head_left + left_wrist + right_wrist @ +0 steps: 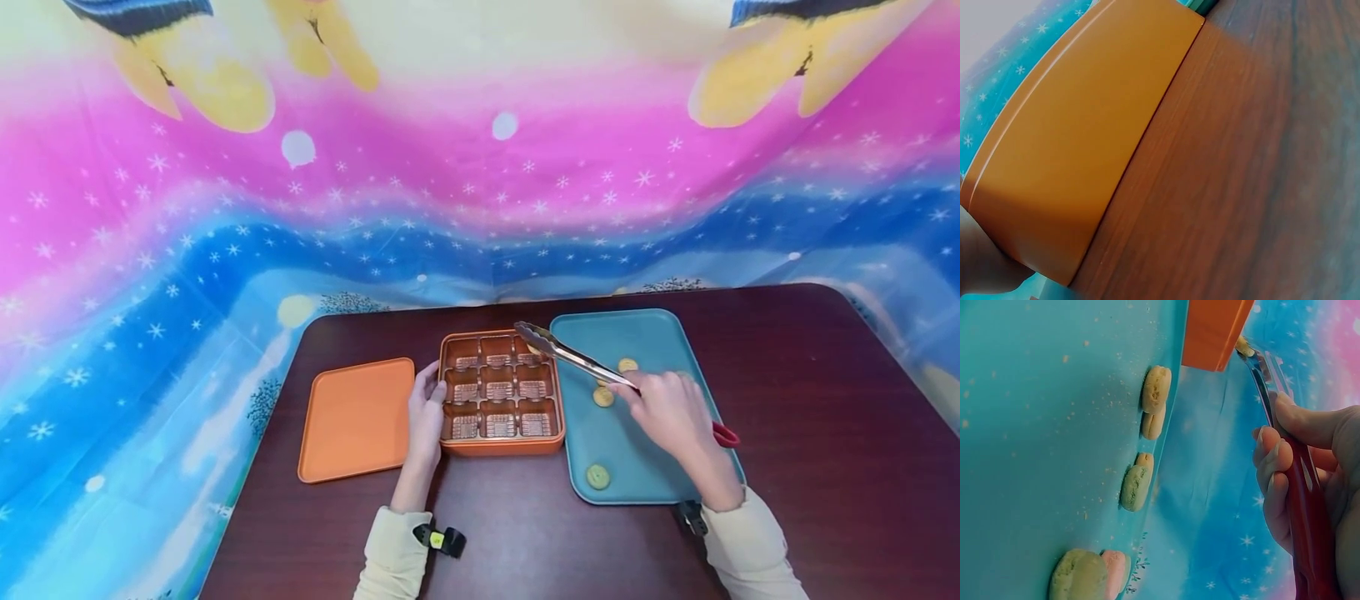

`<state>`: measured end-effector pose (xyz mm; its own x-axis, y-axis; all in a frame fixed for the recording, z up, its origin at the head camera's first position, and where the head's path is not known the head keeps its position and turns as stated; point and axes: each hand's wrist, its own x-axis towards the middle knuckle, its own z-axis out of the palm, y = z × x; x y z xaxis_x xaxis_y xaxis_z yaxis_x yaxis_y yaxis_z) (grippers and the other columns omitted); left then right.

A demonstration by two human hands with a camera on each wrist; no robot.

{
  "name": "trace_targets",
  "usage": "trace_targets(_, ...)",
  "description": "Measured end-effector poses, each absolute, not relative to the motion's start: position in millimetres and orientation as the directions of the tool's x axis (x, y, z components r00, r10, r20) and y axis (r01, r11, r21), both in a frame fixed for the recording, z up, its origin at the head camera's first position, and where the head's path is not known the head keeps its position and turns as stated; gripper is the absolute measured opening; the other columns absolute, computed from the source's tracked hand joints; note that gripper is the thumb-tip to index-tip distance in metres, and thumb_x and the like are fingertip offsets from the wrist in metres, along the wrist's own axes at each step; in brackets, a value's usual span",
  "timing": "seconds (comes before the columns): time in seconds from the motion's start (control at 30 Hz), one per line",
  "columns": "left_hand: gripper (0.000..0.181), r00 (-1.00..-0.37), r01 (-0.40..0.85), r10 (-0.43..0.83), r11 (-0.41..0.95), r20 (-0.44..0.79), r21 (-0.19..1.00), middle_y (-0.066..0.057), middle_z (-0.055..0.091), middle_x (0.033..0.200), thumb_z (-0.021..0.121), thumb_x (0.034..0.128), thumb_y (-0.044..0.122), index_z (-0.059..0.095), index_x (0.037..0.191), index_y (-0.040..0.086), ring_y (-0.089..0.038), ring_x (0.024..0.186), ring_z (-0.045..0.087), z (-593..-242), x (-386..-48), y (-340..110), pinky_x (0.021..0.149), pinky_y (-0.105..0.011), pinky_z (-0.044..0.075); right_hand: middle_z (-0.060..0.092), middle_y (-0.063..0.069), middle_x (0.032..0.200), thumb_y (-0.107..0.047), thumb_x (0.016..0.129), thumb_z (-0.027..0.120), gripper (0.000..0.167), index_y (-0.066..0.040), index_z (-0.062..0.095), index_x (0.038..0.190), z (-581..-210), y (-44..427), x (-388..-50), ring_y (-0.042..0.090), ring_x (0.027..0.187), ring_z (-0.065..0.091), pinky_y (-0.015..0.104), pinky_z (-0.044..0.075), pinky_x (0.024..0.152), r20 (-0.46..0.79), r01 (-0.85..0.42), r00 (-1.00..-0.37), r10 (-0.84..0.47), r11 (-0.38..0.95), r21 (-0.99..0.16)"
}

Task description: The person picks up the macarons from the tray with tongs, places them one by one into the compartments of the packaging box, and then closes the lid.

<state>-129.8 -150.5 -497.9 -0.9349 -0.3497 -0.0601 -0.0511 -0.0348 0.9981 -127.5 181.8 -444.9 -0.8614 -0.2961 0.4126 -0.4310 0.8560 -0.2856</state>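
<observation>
My right hand (667, 412) grips red-handled metal tongs (585, 362), their tips over the back right compartment of an orange box (501, 447). A yellowish macaron (1244, 347) shows at the tong tips in the right wrist view, partly hidden. The box has a brown divided insert (498, 389) with several compartments. At its left wall, my left hand (426, 417) holds the box by the side. On the teal tray (637, 450) lie yellow macarons (603, 396) and a green macaron (597, 477). A pink macaron (1113, 573) appears in the right wrist view.
An orange square lid (356, 421) lies left of the box on the dark wooden table (495, 525). Crumbs dot the tray. Behind the table hangs a patterned cloth (480, 183) with snowflakes.
</observation>
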Motion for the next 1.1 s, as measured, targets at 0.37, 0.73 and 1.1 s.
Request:
trace_targets(0.37,0.042,-0.942,-0.049,-0.331,-0.014,-0.051,0.999,-0.024,0.056,0.143,0.044,0.1078,0.002,0.049,0.149,-0.002,-0.037,0.134,0.05,-499.6,-128.3,-151.8,0.111,-0.054,0.037,0.031,-0.003,0.052,-0.018,0.088,0.083,0.02,-0.004,0.071,0.08,-444.8,181.7,-127.6,0.015,0.044,0.031,0.032,0.028,0.047,0.366,-0.407,-0.883,-0.293,0.867,-0.288)
trace_targets(0.73,0.042,-0.945,-0.038,-0.324,-0.006,-0.038,0.999,-0.024,0.056,0.143,0.044,0.1082,0.003,0.048,0.15,-0.001,-0.037,0.132,0.051,-495.6,-132.3,-152.9,0.109,-0.053,0.039,0.03,-0.003,0.052,-0.018,0.088,0.084,0.022,-0.005,0.069,0.077,-445.9,181.2,-130.5,0.015,0.043,0.03,0.032,0.027,0.046,0.388,-0.411,-0.876,-0.286,0.864,-0.291)
trace_targets(1.1,0.041,-0.947,-0.047,-0.317,-0.021,-0.051,0.999,-0.022,0.057,0.143,0.045,0.109,0.005,0.05,0.149,0.002,-0.035,0.132,0.052,-500.6,-127.0,-153.9,0.108,-0.053,0.04,0.033,-0.003,0.054,-0.024,0.089,0.083,0.024,-0.009,0.068,0.078,-452.5,174.4,-126.9,0.016,0.044,0.033,0.032,0.028,0.044,0.309,-0.365,-0.913,-0.266,0.87,-0.331)
